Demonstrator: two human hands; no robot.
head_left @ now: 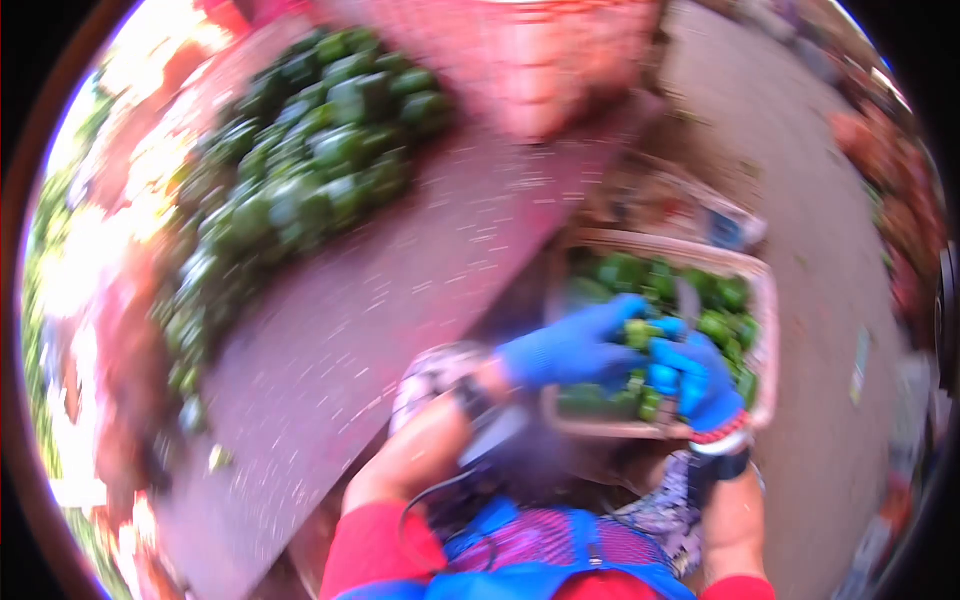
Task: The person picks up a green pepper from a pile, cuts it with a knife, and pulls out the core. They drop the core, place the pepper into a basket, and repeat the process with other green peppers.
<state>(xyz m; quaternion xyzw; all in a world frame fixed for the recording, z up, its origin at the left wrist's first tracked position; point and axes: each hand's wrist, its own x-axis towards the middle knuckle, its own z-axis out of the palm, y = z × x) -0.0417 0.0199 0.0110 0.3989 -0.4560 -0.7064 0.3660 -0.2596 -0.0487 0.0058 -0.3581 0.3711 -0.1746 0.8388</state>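
My left hand (580,345), in a blue glove, reaches over a light-coloured crate (765,340). Its fingers close on a small green pepper (638,334), smeared by motion. Close beside it, my right hand (700,380), also in a blue glove, is curled with its fingers wrapped. A curved grey blade, seemingly a knife (688,300), rises just above the right fingers; the glove hides most of its handle. Several green peppers (715,325) fill the crate below both hands.
A large heap of green peppers (330,150) lies on a reddish table (400,290) at left. Behind it stands a pink-orange basket (530,70). A printed carton (690,205) sits beyond the crate. Bare ground (810,250) stretches along the right.
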